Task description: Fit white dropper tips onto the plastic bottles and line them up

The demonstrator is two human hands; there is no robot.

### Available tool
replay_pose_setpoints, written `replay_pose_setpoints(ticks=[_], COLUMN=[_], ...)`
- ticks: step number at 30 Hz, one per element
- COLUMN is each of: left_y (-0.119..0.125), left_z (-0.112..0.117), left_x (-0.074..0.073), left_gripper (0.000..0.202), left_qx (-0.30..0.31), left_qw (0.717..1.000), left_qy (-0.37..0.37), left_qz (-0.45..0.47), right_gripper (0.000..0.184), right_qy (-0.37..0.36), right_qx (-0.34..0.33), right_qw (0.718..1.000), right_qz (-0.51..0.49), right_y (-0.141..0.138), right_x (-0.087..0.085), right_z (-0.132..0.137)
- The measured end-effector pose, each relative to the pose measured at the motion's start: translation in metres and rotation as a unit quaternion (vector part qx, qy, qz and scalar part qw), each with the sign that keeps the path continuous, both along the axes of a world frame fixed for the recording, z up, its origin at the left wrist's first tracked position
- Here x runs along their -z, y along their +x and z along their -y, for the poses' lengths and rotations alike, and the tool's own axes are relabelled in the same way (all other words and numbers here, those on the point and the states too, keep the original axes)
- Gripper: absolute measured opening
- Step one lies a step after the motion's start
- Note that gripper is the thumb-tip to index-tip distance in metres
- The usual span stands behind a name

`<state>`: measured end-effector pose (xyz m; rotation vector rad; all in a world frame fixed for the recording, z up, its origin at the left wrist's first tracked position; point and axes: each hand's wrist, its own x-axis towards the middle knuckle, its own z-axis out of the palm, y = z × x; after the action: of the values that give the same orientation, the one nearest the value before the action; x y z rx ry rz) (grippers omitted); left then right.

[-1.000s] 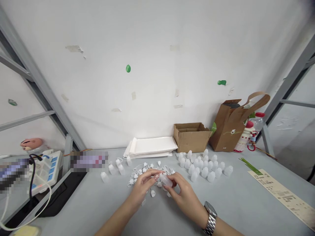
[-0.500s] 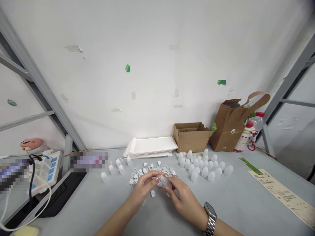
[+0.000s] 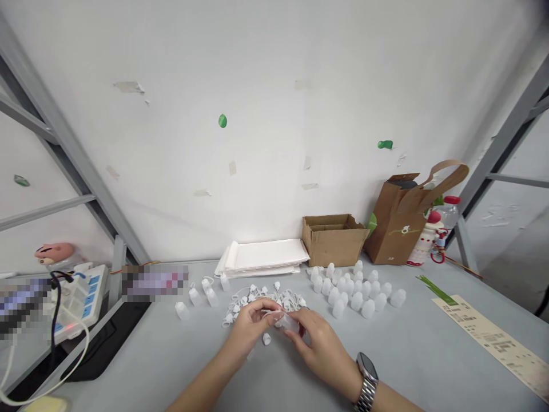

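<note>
My right hand (image 3: 316,346) grips a small translucent plastic bottle (image 3: 288,322), held on its side just above the grey table (image 3: 412,355). My left hand (image 3: 250,325) pinches a small white cap with a ring strap (image 3: 270,313) against the bottle's neck end. Both hands meet at the table's middle, right in front of a heap of white caps (image 3: 261,298). One loose cap (image 3: 266,339) lies under my hands. A group of several bare bottles (image 3: 355,289) stands to the right. Three capped bottles (image 3: 201,294) stand to the left.
A stack of white bags (image 3: 262,256) and an open cardboard box (image 3: 333,237) sit at the wall. A brown paper bag (image 3: 403,220) and a drinks bottle (image 3: 446,220) are at the back right. A printed paper strip (image 3: 493,337) lies right. Cables and a power strip (image 3: 75,297) are left.
My hands have drawn slightly closer to me and lower with the bottle. The left fingers now press a ring-strap cap at the bottle's end.
</note>
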<state>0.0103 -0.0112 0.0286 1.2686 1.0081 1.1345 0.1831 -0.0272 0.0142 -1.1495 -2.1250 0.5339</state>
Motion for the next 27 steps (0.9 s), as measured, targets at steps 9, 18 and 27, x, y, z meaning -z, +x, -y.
replay_pose_setpoints(ticks=[9, 18, 27], left_y=[0.001, 0.001, 0.001], left_z=[0.004, 0.006, 0.011], left_x=[-0.002, -0.002, -0.006], left_gripper=[0.023, 0.022, 0.026], left_qx=[0.000, 0.046, 0.077], left_qw=[1.000, 0.999, 0.996], left_qy=[-0.012, -0.009, -0.025], left_qz=[-0.016, -0.006, 0.042], right_gripper=[0.015, 0.015, 0.016], right_qy=[0.023, 0.036, 0.042], right_qx=[0.014, 0.006, 0.008], right_qw=[1.000, 0.999, 0.999], right_qz=[0.006, 0.001, -0.011], right_y=[0.000, 0.000, 0.000], right_x=[0.000, 0.001, 0.002], right_z=[0.000, 0.000, 0.002])
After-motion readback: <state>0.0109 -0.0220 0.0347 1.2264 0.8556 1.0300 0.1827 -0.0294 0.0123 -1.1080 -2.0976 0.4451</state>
